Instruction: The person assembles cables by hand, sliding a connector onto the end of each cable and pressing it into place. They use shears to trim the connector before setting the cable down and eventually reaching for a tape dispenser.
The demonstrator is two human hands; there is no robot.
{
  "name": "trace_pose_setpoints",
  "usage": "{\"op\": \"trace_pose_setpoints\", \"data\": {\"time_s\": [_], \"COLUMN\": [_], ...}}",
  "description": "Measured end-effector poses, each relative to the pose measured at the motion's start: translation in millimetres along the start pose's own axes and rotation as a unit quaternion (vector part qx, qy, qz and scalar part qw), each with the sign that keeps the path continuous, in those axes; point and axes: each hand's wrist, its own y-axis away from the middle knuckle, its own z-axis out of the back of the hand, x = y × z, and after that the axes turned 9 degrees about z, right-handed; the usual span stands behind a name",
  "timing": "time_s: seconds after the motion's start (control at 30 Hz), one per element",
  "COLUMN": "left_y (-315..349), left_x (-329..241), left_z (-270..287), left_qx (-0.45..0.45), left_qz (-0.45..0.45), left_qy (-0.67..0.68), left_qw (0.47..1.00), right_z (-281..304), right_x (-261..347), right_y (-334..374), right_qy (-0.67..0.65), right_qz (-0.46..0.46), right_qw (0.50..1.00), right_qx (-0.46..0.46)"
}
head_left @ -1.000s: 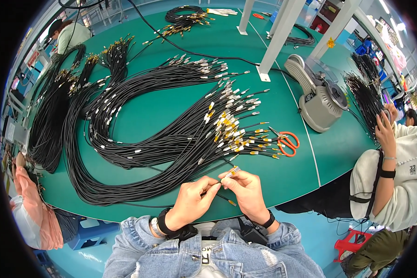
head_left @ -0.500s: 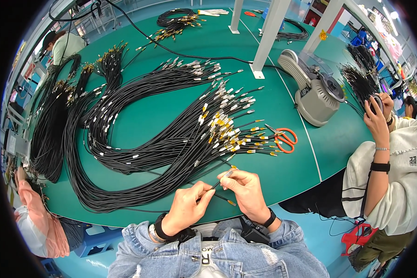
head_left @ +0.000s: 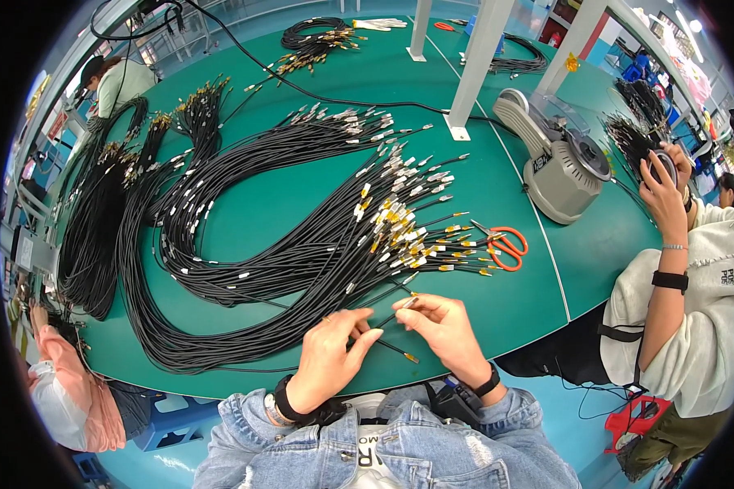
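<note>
A black cable end (head_left: 386, 321) runs between my two hands, just past the table's near edge. My right hand (head_left: 442, 332) is closed, pinching the cable's tip between thumb and forefinger. To its left, my left hand (head_left: 334, 355) has thumb and forefinger parted around the cable; how far it touches the cable is partly hidden. Another cable end with a yellow tag (head_left: 411, 357) pokes out beneath my hands. Beyond them lies a big curved bundle of black cables (head_left: 212, 338), its ends carrying white and yellow tags (head_left: 395, 228).
Orange-handled scissors (head_left: 508, 248) lie right of the tagged ends. A grey tape dispenser (head_left: 563, 179) stands by a metal post (head_left: 470, 90). More cable bundles (head_left: 94, 236) cover the left side. A co-worker at right holds a round dark object (head_left: 663, 169); other people are at left.
My left thumb and forefinger have parted from their pinch on the cable. My right hand has shifted slightly right, still pinching the tip. The view has moved a little.
</note>
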Motion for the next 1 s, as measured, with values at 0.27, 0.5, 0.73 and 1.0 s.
{"op": "trace_pose_setpoints", "data": {"time_s": [0.27, 0.5, 0.73, 1.0], "left_y": [-12.3, -11.4, 1.8, 14.8], "left_x": [10.2, 12.3, 8.2, 17.6], "left_z": [12.7, 13.8, 15.9, 22.7], "left_qx": [-0.143, -0.158, -0.088, 0.01], "left_qz": [-0.066, -0.046, -0.022, 0.075], "left_qy": [-0.232, -0.197, -0.032, 0.077], "left_qw": [0.96, 0.967, 0.995, 0.994], "right_z": [17.2, -6.4, -35.0, -18.9], "right_x": [5.9, 5.8, -16.1, 0.4], "right_y": [-0.7, -11.2, -13.0, -17.8], "right_qy": [0.24, 0.233, 0.045, 0.011], "right_qz": [0.024, 0.035, 0.014, -0.003], "right_qw": [0.969, 0.968, 0.996, 1.0], "right_qx": [-0.055, 0.089, 0.071, 0.019]}}
